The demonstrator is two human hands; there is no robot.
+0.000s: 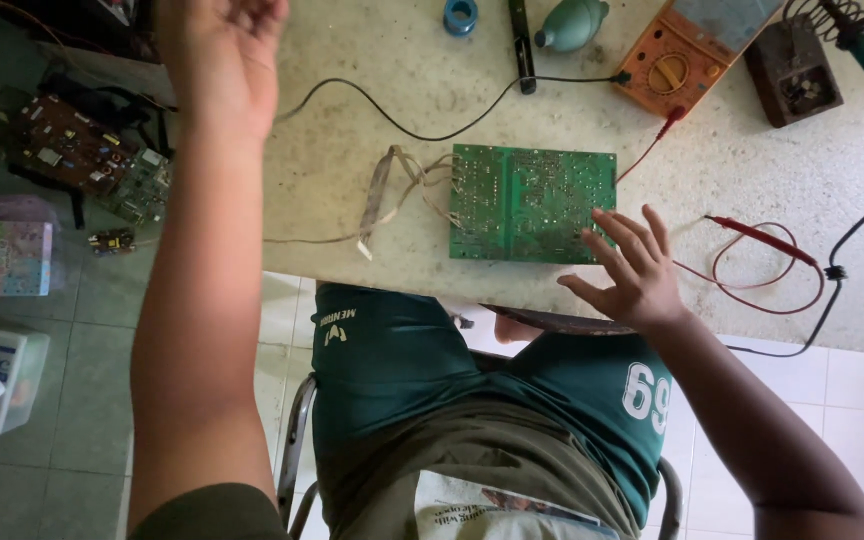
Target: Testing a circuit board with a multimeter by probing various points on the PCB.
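Note:
A green circuit board [527,200] lies solder side up near the front edge of a pale stone worktop [372,180]. My right hand [630,268] rests with fingers spread on the board's lower right corner and holds nothing. My left hand [222,55] reaches far up at the left, over the table's left edge; its fingers run out of the frame at the top. A flat ribbon cable [384,190] and thin wires trail from the board's left side.
An orange multimeter [677,50] sits at the back with a red probe [762,238] and a black lead [402,125] on the table. A soldering iron stand [797,65], a green blower bulb [572,22] and a blue tape roll [460,15] stand behind. Another circuit board [77,150] lies left.

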